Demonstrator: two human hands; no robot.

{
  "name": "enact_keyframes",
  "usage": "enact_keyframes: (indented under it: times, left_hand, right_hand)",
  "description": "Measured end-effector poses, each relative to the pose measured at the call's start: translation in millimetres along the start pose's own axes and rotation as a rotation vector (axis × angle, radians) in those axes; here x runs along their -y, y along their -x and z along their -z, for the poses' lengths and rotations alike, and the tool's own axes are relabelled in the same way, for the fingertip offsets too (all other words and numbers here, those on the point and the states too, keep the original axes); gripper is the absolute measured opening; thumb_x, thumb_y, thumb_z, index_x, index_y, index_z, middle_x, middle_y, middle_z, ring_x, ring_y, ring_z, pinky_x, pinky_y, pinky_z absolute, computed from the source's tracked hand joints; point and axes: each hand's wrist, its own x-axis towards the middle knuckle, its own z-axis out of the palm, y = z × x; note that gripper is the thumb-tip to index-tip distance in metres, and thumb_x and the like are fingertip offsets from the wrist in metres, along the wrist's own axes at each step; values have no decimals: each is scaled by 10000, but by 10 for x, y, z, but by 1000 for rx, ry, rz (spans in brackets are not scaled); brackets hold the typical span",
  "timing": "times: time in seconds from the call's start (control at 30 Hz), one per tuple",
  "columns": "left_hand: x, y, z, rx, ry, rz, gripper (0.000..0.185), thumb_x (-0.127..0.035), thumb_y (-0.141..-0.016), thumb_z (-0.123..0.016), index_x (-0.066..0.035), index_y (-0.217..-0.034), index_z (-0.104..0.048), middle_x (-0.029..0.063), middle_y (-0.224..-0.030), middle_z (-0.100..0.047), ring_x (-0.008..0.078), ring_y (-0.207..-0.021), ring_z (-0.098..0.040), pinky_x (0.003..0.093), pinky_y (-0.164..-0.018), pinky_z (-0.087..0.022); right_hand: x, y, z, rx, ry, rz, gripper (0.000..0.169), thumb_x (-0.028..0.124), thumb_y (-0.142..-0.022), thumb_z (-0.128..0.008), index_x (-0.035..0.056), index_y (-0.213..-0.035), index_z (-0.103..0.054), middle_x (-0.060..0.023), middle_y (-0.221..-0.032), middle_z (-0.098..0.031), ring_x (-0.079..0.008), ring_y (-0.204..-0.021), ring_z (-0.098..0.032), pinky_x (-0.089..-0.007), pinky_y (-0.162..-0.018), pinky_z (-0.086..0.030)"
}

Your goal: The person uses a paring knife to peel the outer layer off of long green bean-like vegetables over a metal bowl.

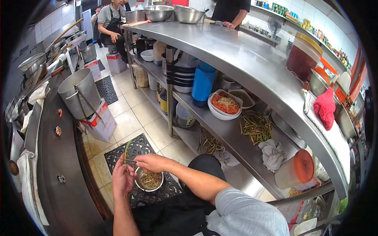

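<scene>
My left hand holds a thin green stalk that sticks up above its fingers. In my right hand is a thin blade, probably a small knife, lying across the stalk. Just below both hands, a white bowl with pale cut pieces in it stands over the black floor mat. Longer green and brown stalks lie in a heap on the steel shelf to the right, and more stalks are on the level beneath.
A steel counter curves overhead to the right. Its shelf holds a bowl of shredded orange food, a blue container and a crumpled cloth. At left, a large pot stands on a box. Other people are beyond the counter.
</scene>
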Motion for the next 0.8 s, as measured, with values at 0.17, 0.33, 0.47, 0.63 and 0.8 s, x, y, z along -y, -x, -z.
enact_keyframes:
  times: [0.17,0.33,0.47,0.63,0.8]
  left_hand:
    - [44,-31,36,-19,20,30,543,-60,-1009,-393,-38,-1550,-357,64,-763,-621,156,-612,-583,323,-607,-548]
    - [0,-24,140,15,109,121,502,-95,-1025,-423,-62,-1525,-402,55,-758,-617,161,-609,-584,310,-600,-543]
    - [75,-53,143,17,125,144,408,-112,-1026,-468,-78,-1432,-487,49,-776,-628,190,-616,-599,302,-609,-540]
    - [28,-63,161,129,230,150,438,-99,-1010,-501,-50,-1444,-469,74,-822,-648,184,-693,-612,337,-731,-540]
    - [-32,-45,196,130,172,91,445,-95,-1024,-458,-58,-1468,-460,72,-797,-633,153,-658,-585,349,-726,-538]
  right_hand:
    - [-136,-3,-23,-7,183,86,240,226,-1032,-542,34,-1136,-641,-238,-952,-691,-439,-930,-669,-521,-813,-503]
    - [-36,-26,29,-132,221,8,248,223,-1020,-557,45,-1162,-656,-239,-1013,-703,-428,-957,-674,-502,-844,-517]
    - [-303,-70,-88,-52,147,15,256,260,-1020,-571,62,-1151,-664,-237,-1022,-704,-425,-977,-680,-491,-853,-526]
    - [-304,-80,20,-197,212,37,259,280,-1027,-568,67,-1141,-660,-230,-1011,-704,-429,-979,-678,-493,-846,-529]
    - [-110,-44,43,-104,227,-29,262,267,-1021,-575,77,-1177,-666,-234,-1010,-707,-427,-976,-683,-489,-829,-532]
